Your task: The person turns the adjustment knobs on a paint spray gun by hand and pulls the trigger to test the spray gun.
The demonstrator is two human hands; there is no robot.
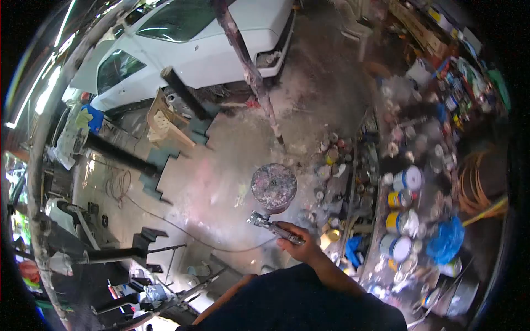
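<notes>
My right hand [301, 245] is closed around a metal paint spray gun [279, 229], held in front of my body. The gun's head points left and slightly up in the view. Just beyond it stands a round, paint-spattered drum [274, 186]. A thin hose [212, 247] crosses the floor toward the gun; where it joins is hidden. Part of my left arm [229, 295] shows beside my dark shirt, but the left hand itself is out of sight.
Dark posts with stepped plates [157, 175] stand on the left. Beyond are a plastic chair [163, 121] and a white car [204, 47]. A paint-streaked pole [251, 71] slants down ahead. On the right, a cluttered bench holds several paint cans [408, 179] and a blue bag [446, 240].
</notes>
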